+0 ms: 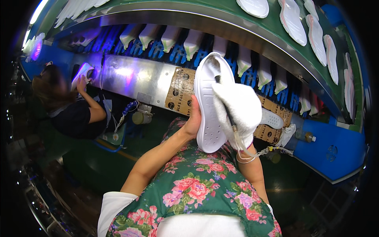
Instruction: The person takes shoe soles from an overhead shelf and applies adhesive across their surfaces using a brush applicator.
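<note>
A white shoe sole [206, 104] with a raised rim is held up at an angle in front of me, its inner face toward me. My left hand [193, 120] grips its left edge, thumb along the rim. My right hand [239, 110], in a thick white glove, is closed round a slim dark hose-fed tool [231, 121] and lies over the sole's right side. A pale thin hose [241, 145] runs from the tool past my wrist. The glove hides the tool's working end and part of the sole.
Another sole [272, 118] lies on the cardboard-covered metal ledge [179, 89]. Behind stand several white shoe uppers on blue holders [191, 43]. Above, a green belt [221, 10] carries more soles. At left, a co-worker [77, 106] handles a shoe. A small bottle [308, 136] stands at right.
</note>
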`<state>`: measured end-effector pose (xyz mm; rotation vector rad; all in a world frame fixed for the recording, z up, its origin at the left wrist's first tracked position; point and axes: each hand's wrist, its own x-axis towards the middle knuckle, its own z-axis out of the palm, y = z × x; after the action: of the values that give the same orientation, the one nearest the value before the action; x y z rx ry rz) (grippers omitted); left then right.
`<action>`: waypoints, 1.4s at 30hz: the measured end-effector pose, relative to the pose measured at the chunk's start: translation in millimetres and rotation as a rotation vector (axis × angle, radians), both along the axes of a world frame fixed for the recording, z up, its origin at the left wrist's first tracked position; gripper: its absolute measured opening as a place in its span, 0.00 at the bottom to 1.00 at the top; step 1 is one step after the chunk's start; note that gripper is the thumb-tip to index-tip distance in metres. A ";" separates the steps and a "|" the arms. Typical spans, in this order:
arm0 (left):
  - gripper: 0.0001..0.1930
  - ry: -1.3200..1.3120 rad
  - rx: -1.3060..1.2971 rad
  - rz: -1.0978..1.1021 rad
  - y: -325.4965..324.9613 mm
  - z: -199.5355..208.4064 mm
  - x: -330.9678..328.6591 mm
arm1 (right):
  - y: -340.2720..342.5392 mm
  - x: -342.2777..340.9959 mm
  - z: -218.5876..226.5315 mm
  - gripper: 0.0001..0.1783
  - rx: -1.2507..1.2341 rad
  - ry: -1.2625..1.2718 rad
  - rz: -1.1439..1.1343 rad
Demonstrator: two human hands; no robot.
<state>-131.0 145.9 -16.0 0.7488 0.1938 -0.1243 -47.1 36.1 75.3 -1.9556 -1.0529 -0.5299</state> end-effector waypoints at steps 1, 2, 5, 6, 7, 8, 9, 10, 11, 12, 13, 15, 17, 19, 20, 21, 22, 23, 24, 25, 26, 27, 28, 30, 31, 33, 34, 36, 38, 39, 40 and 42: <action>0.50 0.020 0.002 -0.017 1.1 -1.8 1.3 | -0.1 -2.9 -7.5 0.16 -0.021 0.002 0.025; 0.50 0.028 -0.019 -0.016 2.5 -1.2 1.6 | 2.1 -11.9 -11.5 0.15 0.032 0.214 0.052; 0.50 0.057 -0.034 0.005 11.9 6.0 5.6 | 2.2 -12.4 4.0 0.12 0.117 0.319 0.194; 0.50 -0.006 -0.070 0.049 12.3 1.5 7.9 | 0.7 -9.9 -1.4 0.10 0.193 0.414 0.170; 0.49 -0.066 -0.107 0.093 11.8 -3.4 7.9 | 0.0 -8.2 -4.9 0.11 0.201 0.396 0.074; 0.49 -0.070 -0.066 0.093 12.8 -5.7 6.8 | 1.2 -6.0 -6.0 0.12 0.193 0.359 0.043; 0.49 -0.074 -0.022 0.094 15.5 -7.8 5.7 | 3.2 -3.6 -6.0 0.13 0.184 0.321 0.012; 0.49 -0.078 0.022 0.090 14.6 -7.8 6.6 | 1.7 0.1 -3.6 0.15 0.106 0.218 0.052; 0.51 -0.053 0.063 0.081 15.2 -7.3 7.8 | 2.5 -2.1 -4.6 0.17 0.005 0.138 0.080; 0.51 -0.049 0.066 0.079 17.2 -10.1 5.8 | 3.3 -6.7 -7.7 0.18 -0.034 0.114 0.133; 0.52 0.001 -0.035 0.061 23.4 -12.9 4.1 | 7.3 -11.4 -11.8 0.19 -0.076 0.087 0.189; 0.52 0.024 0.009 0.074 29.1 -14.3 0.9 | 8.3 -16.5 -5.4 0.18 -0.059 0.177 0.282; 0.53 -0.008 -0.122 0.115 33.0 -11.1 4.1 | 4.3 -6.3 -4.5 0.14 0.094 0.349 0.317; 0.56 -0.066 -0.016 0.074 37.8 -4.2 8.5 | 6.5 -0.3 -2.6 0.13 0.160 0.350 0.152; 0.53 -0.104 -0.017 0.098 39.9 -4.9 10.6 | 8.2 -0.1 -2.3 0.14 0.098 0.273 0.161; 0.53 -0.100 -0.019 0.102 43.5 -7.4 11.7 | 9.9 -1.2 -2.1 0.15 0.036 0.197 0.171; 0.53 -0.078 0.006 0.106 48.7 -9.7 14.3 | 12.2 -5.8 -7.1 0.17 -0.047 0.104 0.200; 0.53 -0.056 0.030 0.109 52.7 -9.9 14.8 | 15.3 -8.6 -6.2 0.18 -0.075 0.083 0.260; 0.53 -0.001 -0.011 0.122 54.6 -7.7 12.5 | 17.5 -15.5 -14.1 0.18 -0.059 0.136 0.298; 0.54 -0.033 -0.070 0.122 59.7 -17.0 14.8 | 22.6 -20.7 -19.1 0.18 -0.042 0.190 0.342; 0.54 -0.100 -0.189 0.148 66.2 -24.1 14.7 | 21.5 -19.3 -16.5 0.16 -0.012 0.210 0.402; 0.54 -0.097 -0.152 0.173 69.9 -29.5 10.7 | 20.6 -16.0 -13.0 0.16 -0.012 0.211 0.408; 0.54 -0.094 -0.117 0.193 72.0 -20.7 12.1 | 17.8 -11.4 -10.7 0.15 0.038 0.295 0.387; 0.53 -0.090 -0.069 0.220 70.1 -16.9 14.8 | 19.8 -7.9 -12.4 0.12 0.100 0.349 0.261; 0.53 -0.087 -0.042 0.235 68.7 -15.0 15.0 | 20.9 -7.9 -15.6 0.14 0.104 0.316 0.247; 0.52 -0.032 0.063 0.217 74.4 -10.4 17.4 | 26.1 -15.3 -15.5 0.17 -0.048 0.180 0.290; 0.54 -0.004 -0.072 0.204 81.1 -28.0 13.6 | 25.8 -18.6 -27.5 0.20 -0.042 0.146 0.351; 0.61 -0.244 -0.373 0.012 88.8 -36.7 19.4 | 29.9 -25.2 -27.8 0.20 0.043 0.332 0.458; 0.66 -0.152 -0.423 0.011 89.9 -36.9 19.3 | 30.2 -21.5 -19.5 0.18 0.099 0.358 0.487; 0.66 -0.146 -0.425 0.010 90.9 -39.0 18.6 | 29.6 -17.2 -19.7 0.17 0.106 0.369 0.464; 0.66 -0.158 -0.390 0.046 93.5 -39.3 20.9 | 26.8 -14.8 -23.3 0.16 0.075 0.307 0.367; 0.68 -0.224 -0.397 0.010 100.0 -38.7 24.7 | 31.5 -21.5 -29.8 0.19 0.026 0.224 0.333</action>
<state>-106.3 245.9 -54.7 0.3615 -0.0422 -0.0652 -68.6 67.6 45.5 -1.7220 -1.1874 -0.1374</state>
